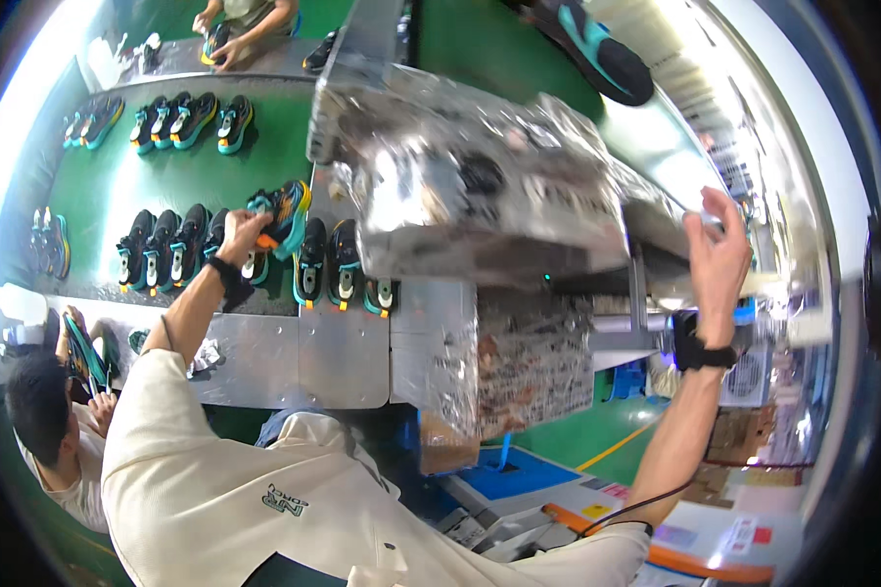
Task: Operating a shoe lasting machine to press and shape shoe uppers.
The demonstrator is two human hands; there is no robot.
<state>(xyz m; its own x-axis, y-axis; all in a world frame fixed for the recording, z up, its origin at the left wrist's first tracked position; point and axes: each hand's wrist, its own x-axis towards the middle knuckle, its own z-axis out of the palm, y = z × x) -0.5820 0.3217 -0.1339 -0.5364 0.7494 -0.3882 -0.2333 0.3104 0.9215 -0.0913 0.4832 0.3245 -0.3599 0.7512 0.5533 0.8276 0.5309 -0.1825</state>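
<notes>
My left hand (241,237) is closed around a sneaker (290,213) with a yellow, orange and teal sole, tilted on its side above a row of shoes. Just below that hand, a black shoe (255,267) is partly hidden by my wrist. To the right of the held sneaker, black and teal shoes (309,262) stand on the metal ledge. My right hand (718,262) is raised with its fingers apart and holds nothing. It is beside the right end of a box-shaped machine (499,210) covered in shiny, crinkled film.
Several shoes (176,119) stand in rows on a green belt (166,181). Beyond the machine lies a large-looking black and teal shoe (597,51). One co-worker (255,18) handles a shoe at the far side; another (44,406) holds one at lower left. A metal table edge (338,367) runs before me.
</notes>
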